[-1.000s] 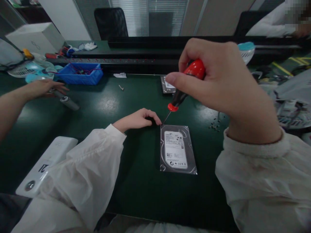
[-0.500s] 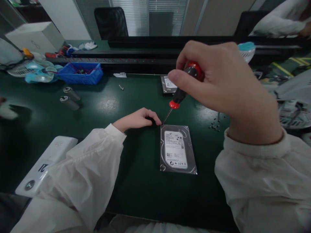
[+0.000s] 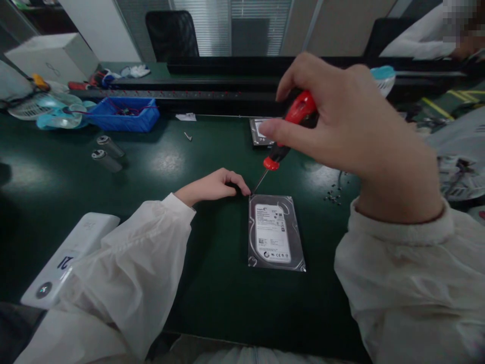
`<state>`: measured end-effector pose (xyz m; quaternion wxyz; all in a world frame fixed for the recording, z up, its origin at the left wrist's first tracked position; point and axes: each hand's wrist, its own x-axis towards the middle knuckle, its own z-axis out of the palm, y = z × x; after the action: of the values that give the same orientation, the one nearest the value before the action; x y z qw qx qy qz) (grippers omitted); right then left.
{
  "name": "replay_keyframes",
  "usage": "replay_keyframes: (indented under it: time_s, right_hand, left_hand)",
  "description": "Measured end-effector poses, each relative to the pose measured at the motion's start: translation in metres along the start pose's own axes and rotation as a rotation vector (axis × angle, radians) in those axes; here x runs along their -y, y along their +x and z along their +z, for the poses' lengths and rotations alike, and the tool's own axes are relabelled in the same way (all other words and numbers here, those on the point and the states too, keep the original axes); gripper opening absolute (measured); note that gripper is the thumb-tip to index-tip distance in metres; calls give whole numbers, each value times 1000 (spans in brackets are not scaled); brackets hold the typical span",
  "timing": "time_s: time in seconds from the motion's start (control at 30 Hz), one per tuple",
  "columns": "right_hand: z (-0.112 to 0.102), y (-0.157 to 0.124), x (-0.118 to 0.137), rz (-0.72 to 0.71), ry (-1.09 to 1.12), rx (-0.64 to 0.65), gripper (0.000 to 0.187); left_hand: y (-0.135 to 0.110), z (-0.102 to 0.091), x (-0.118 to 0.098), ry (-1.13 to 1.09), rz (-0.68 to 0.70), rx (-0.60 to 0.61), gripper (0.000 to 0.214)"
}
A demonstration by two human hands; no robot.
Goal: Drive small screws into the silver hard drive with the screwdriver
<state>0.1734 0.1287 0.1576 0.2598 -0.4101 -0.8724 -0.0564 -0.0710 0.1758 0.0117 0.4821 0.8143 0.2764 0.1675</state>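
A hard drive (image 3: 295,237) with a white label lies flat on the green table. My right hand (image 3: 341,119) holds a red and black screwdriver (image 3: 271,163) by its handle, thumb on one side and fingers on the other. The shaft slants down to the drive's far left corner, where the tip meets a screw spot too small to make out. My left hand (image 3: 212,187) rests beside that corner. Its index fingertip touches the corner, close to the screwdriver tip, and the thumb is apart from it.
Several small screws (image 3: 333,194) lie right of the drive. Another hard drive (image 3: 261,134) sits farther back. At left are two metal cylinders (image 3: 108,154), a blue bin (image 3: 125,116) and a white power bank (image 3: 70,258). A person's sleeve (image 3: 417,38) shows at far right.
The screwdriver handle has turned in my right hand, showing more red, and my fingers have shifted and loosened around it. My left hand stays at the corner. A hand at the far left has gone from view.
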Motion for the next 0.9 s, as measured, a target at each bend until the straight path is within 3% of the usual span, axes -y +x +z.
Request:
replay_keyframes:
  time_s: [0.07, 0.13, 0.3, 0.4, 0.5, 0.57, 0.73, 0.83, 0.9]
  right_hand:
    - [1, 0, -2, 29, -55, -15, 27]
    - [-2, 0, -6, -41, 35, 16, 24]
    - [-11, -1, -4, -204, 306, 172, 43]
    - [-9, -1, 1, -135, 168, 86, 25]
    - [-7, -1, 1, -53, 88, 35, 23]
    - [-7, -1, -1, -84, 128, 46, 12]
    - [-12, -2, 1, -131, 172, 76, 4]
    - [-22, -10, 3, -135, 110, 92, 14]
    - [-33, -19, 2, -59, 11, 7, 26]
  left_hand:
    - [0, 0, 1, 0, 6, 1, 38]
    - [0, 0, 2, -7, 15, 1, 38]
    - [0, 0, 3, -34, 22, -2, 38]
    - [0, 0, 3, -29, 12, -1, 38]
    - [0, 0, 2, -23, 10, -4, 37]
    - [0, 0, 2, -26, 14, -2, 37]
    - [0, 1, 3, -29, 12, -6, 37]
    - [0, 1, 4, -27, 1, -14, 38]
    - [0, 2, 4, -28, 6, -16, 38]
